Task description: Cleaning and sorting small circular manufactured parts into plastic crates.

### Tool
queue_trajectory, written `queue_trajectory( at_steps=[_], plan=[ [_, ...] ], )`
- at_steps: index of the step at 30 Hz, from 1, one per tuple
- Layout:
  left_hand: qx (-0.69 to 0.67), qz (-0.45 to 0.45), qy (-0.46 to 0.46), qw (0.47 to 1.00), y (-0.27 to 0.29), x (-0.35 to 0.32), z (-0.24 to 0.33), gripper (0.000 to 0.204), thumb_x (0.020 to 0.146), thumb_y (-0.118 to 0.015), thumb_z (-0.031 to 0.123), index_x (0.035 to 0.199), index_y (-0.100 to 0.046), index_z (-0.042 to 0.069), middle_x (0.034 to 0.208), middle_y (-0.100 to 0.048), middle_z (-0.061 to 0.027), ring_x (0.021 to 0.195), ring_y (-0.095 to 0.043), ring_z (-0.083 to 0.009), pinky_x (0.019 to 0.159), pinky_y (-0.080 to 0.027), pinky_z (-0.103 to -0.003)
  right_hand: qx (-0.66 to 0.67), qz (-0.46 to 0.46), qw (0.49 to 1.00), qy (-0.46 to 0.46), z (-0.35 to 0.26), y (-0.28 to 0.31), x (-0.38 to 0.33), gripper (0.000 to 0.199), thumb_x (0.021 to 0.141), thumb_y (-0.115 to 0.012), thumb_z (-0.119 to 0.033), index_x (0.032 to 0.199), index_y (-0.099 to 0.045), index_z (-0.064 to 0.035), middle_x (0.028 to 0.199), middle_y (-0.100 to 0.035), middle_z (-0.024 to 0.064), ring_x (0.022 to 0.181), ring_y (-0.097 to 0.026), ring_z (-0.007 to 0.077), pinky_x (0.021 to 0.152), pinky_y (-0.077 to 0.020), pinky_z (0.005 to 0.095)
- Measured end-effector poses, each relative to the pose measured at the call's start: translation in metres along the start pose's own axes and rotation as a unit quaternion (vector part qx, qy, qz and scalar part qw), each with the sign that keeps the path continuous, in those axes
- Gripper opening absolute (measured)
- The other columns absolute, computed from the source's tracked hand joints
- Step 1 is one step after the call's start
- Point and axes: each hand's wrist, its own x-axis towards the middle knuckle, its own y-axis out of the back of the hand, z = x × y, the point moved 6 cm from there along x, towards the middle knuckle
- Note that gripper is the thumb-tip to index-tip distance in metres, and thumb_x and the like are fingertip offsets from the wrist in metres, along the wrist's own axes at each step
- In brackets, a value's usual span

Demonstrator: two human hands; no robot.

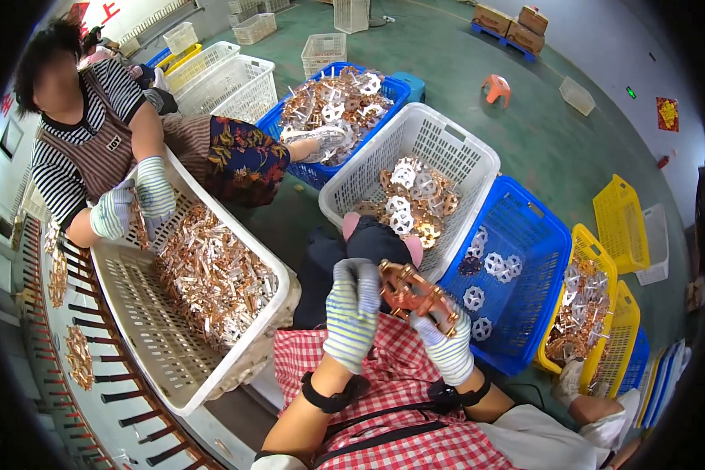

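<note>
In front of my checked apron, a copper-coloured metal bracket [417, 296] with an openwork frame and projecting posts is held up and tilted. My right hand [448, 345], in a striped knit glove, grips its lower right side. My left hand [352, 317], gloved alike, has its fingers bent together against the bracket's left end; its fingertips are partly hidden. Just beyond, a white crate [446, 129] holds silver and copper-coloured openwork plates [415, 196]. Beside it, a blue crate [525, 235] has several flat silver plates [501, 267] on its bottom.
At left, a long white crate [286, 301] is heaped with small copper-coloured parts [211, 274]. A co-worker [94, 141] handles parts over it with gloved hands. Farther off stands a full blue crate [403, 90]. Yellow crates [576, 235] stand right; a slotted rack [125, 399] runs along the left.
</note>
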Motion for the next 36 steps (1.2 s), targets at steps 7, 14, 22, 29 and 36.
queue_trajectory(
  at_steps=[7, 14, 22, 29, 36],
  plan=[
    [0.139, 0.029, -0.133, 0.981, -0.006, 0.002, 0.019, 0.013, 0.088, -0.055, 0.013, 0.082, -0.054, 0.001, 0.068, -0.055, -0.0181, 0.063, -0.057, -0.0371, 0.054, -0.045, -0.039, -0.076, 0.002, 0.996, 0.043, -0.015, -0.008, -0.003, 0.030, 0.083, -0.068, -0.020, 0.108, -0.063, -0.0045, 0.092, -0.063, 0.0121, 0.081, -0.063, 0.0252, 0.070, -0.0492, 0.0323],
    [0.096, -0.035, -0.120, 0.988, -0.005, -0.011, 0.015, 0.010, 0.086, -0.053, 0.009, 0.093, -0.051, 0.002, 0.065, -0.057, -0.0150, 0.057, -0.057, -0.0351, 0.050, -0.045, -0.041, 0.334, 0.152, 0.914, -0.173, 0.032, -0.006, -0.009, 0.012, 0.087, -0.060, -0.012, 0.093, -0.063, -0.0023, 0.079, -0.062, 0.0012, 0.066, -0.056, 0.0095, 0.055, -0.0438, 0.0249],
    [-0.007, -0.005, 0.025, 1.000, -0.004, -0.004, 0.016, 0.017, 0.088, -0.059, 0.018, 0.095, -0.056, 0.003, 0.073, -0.062, -0.0160, 0.064, -0.063, -0.0328, 0.057, -0.048, -0.034, -0.053, 0.038, 0.998, -0.002, 0.005, 0.001, 0.002, 0.014, 0.081, -0.066, -0.013, 0.091, -0.064, -0.0041, 0.081, -0.064, 0.0125, 0.070, -0.064, 0.0274, 0.062, -0.0503, 0.0333],
    [0.192, -0.045, -0.154, 0.968, -0.009, 0.002, 0.034, 0.015, 0.084, -0.063, 0.018, 0.082, -0.056, 0.004, 0.064, -0.056, -0.0133, 0.055, -0.057, -0.0326, 0.050, -0.044, -0.038, 0.127, -0.005, 0.988, -0.086, 0.005, -0.017, -0.009, 0.029, 0.083, -0.069, -0.020, 0.102, -0.063, -0.0001, 0.083, -0.064, 0.0071, 0.074, -0.061, 0.0150, 0.065, -0.0486, 0.0286],
    [0.119, -0.073, -0.112, 0.984, -0.009, -0.017, 0.013, 0.009, 0.078, -0.059, 0.007, 0.085, -0.054, 0.005, 0.069, -0.064, -0.0087, 0.056, -0.062, -0.0234, 0.054, -0.048, -0.030, 0.373, 0.108, 0.900, -0.200, 0.034, -0.010, 0.001, 0.007, 0.086, -0.057, -0.006, 0.086, -0.062, -0.0019, 0.073, -0.060, 0.0009, 0.064, -0.055, 0.0090, 0.056, -0.0449, 0.0249]
  ],
)
